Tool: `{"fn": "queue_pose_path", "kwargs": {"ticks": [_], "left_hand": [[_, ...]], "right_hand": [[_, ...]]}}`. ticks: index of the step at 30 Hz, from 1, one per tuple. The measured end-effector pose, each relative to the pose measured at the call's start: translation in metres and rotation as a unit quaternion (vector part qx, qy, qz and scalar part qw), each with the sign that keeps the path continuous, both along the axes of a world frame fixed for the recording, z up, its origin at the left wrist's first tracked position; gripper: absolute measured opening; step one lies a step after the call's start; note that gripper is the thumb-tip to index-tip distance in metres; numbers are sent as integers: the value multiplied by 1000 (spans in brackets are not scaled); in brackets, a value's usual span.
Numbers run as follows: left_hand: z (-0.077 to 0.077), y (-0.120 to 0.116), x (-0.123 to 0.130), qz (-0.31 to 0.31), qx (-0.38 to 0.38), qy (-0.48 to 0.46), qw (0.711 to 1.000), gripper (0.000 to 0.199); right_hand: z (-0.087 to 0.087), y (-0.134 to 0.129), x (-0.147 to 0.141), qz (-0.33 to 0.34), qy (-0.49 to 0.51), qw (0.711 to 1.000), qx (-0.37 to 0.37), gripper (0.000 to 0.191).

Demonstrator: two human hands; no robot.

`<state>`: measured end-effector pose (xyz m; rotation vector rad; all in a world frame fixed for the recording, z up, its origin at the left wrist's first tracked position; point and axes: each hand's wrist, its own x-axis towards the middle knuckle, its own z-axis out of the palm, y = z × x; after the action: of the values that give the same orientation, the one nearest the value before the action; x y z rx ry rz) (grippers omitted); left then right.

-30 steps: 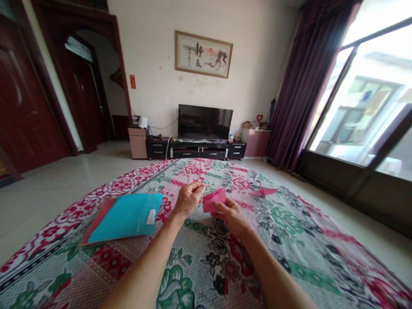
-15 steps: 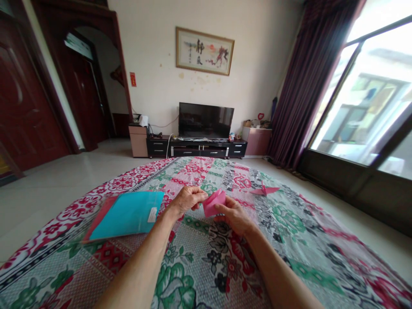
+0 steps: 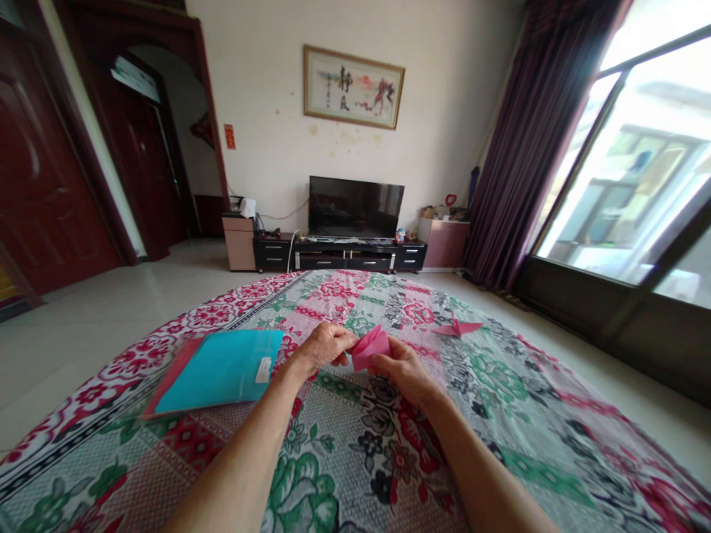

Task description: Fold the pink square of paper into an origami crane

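A small piece of folded pink paper [image 3: 371, 349] is held up over the table between my two hands. My right hand [image 3: 408, 370] pinches its right side, thumb in front and the other fingers behind. My left hand [image 3: 325, 346] is closed with thumb and forefinger at the paper's left edge, where a layer stands slightly apart. Beyond my right hand, a finished-looking pink origami crane [image 3: 456, 327] rests on the cloth, its wings spread.
A flowered tablecloth [image 3: 311, 488] covers the round table. To the left lies a pack of coloured paper [image 3: 222, 370], blue on top with red beneath. Past the table stand a television [image 3: 355, 207] and a low cabinet [image 3: 344, 259].
The folded paper has tilted a little and its upper layers sit closer together. My left fingers have shifted slightly at its left edge. The crane and the paper pack have stayed put.
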<state>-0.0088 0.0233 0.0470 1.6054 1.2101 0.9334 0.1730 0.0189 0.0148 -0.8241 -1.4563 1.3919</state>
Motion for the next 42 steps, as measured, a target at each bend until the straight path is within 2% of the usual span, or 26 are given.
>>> {"fn": "queue_pose_path", "kwargs": {"ticks": [4,13,23,29,32,38,42], "left_hand": [[-4,2,-1,-16,5,20,1000,32],[-6,0,2,-37,12,13,999,30],[-12,3,6,-17,16,0,1000,25],[-11,2,12,17,58,12,998,19],[-10,3,15,16,78,6,997,23],[-7,0,14,-12,97,14,995,22],[-7,0,16,-2,114,21,993,32]], "right_hand": [[1,-1,-1,-5,-36,999,20,19],[5,-2,-3,12,-18,1000,-6,26],[5,-3,-3,3,-18,1000,-5,24],[0,0,-2,-1,-12,1000,-7,30],[-2,1,-2,-1,-14,1000,-3,33],[-5,3,-1,15,-11,1000,-3,24],[-6,4,-1,16,-12,1000,-1,21]]}}
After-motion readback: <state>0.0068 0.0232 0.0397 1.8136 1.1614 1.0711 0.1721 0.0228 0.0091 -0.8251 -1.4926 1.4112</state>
